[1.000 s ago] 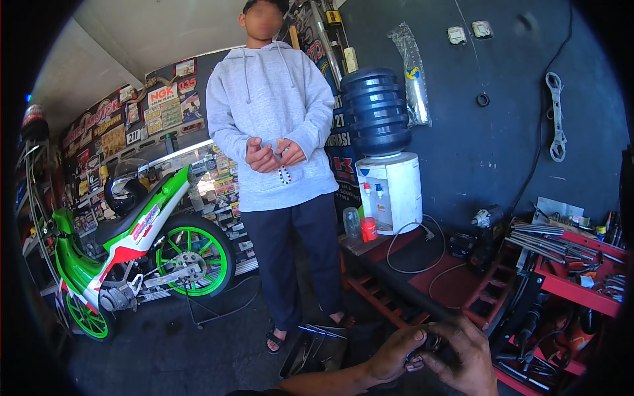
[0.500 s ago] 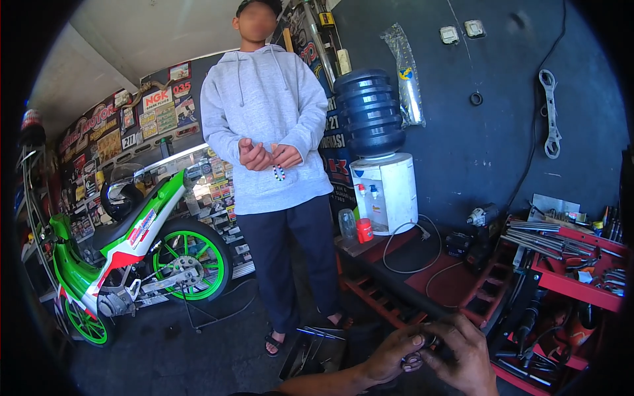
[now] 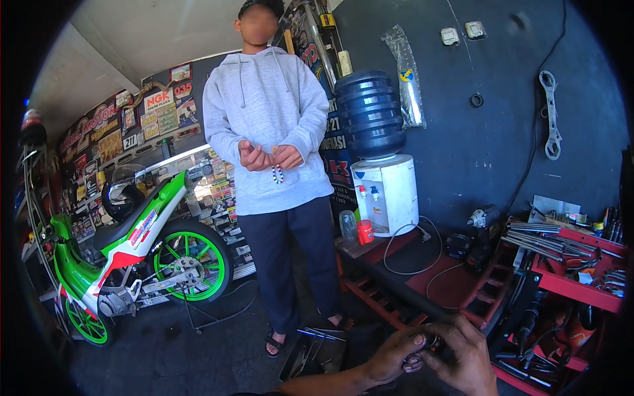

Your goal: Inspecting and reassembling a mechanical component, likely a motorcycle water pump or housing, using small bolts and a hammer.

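Low in the head view, my left hand (image 3: 393, 356) reaches in from the lower edge with its fingers closed round a small dark part (image 3: 432, 342). My right hand (image 3: 463, 356) meets it from the right, its thumb and fingers curled onto the same part. Most of the part is hidden by my fingers, so its kind cannot be made out. It looks black, with a slight shine. Both hands are smudged with dark grime. Just left of them on the floor sits a dark tray (image 3: 312, 356) with several metal tools.
A person in a grey hoodie (image 3: 267, 119) stands facing me, holding a beaded string. A green motorcycle (image 3: 132, 244) is parked at left. A water dispenser (image 3: 386, 191) stands beyond my hands on a low red-and-black bench (image 3: 422, 284). At right is a red tool cart (image 3: 581, 290).
Hardly anything differs. Both hands keep their hold on the small dark part, with the fingers shifting only slightly around it.
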### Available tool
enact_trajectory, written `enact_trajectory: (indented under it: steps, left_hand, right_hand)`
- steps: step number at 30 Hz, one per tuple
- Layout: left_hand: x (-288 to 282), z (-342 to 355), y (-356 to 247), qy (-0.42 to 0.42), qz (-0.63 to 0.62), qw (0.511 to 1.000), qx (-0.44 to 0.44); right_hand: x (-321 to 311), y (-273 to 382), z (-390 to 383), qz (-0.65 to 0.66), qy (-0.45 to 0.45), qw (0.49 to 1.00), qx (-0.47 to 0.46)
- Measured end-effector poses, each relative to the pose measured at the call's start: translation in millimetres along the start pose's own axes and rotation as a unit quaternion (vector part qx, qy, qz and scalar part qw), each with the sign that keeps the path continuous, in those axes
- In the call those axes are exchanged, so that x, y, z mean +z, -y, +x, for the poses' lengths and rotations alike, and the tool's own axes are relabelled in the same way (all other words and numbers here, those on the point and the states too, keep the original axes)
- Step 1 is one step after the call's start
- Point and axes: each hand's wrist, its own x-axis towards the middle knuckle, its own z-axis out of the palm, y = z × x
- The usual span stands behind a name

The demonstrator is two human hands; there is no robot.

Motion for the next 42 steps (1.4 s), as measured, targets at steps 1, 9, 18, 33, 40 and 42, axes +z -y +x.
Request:
enact_trajectory:
  steps: [1, 9, 18, 33, 40, 42]
  left_hand:
    - [-2, 0, 1, 0.017, -0.003, 1.000, -0.001]
    - [-12, 1, 8, 0.027, -0.005, 1.000, -0.009]
    - [-11, 2, 10, 0.007, 0.006, 1.000, -0.010]
    - [2, 1, -1, -0.010, 0.004, 1.000, -0.006]
    - [-5, 0, 2, -0.028, 0.009, 0.999, -0.024]
    - [-5, 0, 2, -0.028, 0.010, 0.999, -0.020]
  right_hand:
    - [0, 0, 0, 0.000, 0.000, 1.000, 0.000]
    - [1, -3, -1, -0.001, 0.003, 1.000, 0.011]
    - [1, -2, -2, -0.007, 0.003, 1.000, 0.014]
    - [0, -1, -1, -0.014, -0.001, 1.000, -0.002]
    - [0, 1, -3, -0.035, 0.010, 0.998, 0.043]
    - [-1, 2, -2, -0.029, 0.009, 0.999, 0.035]
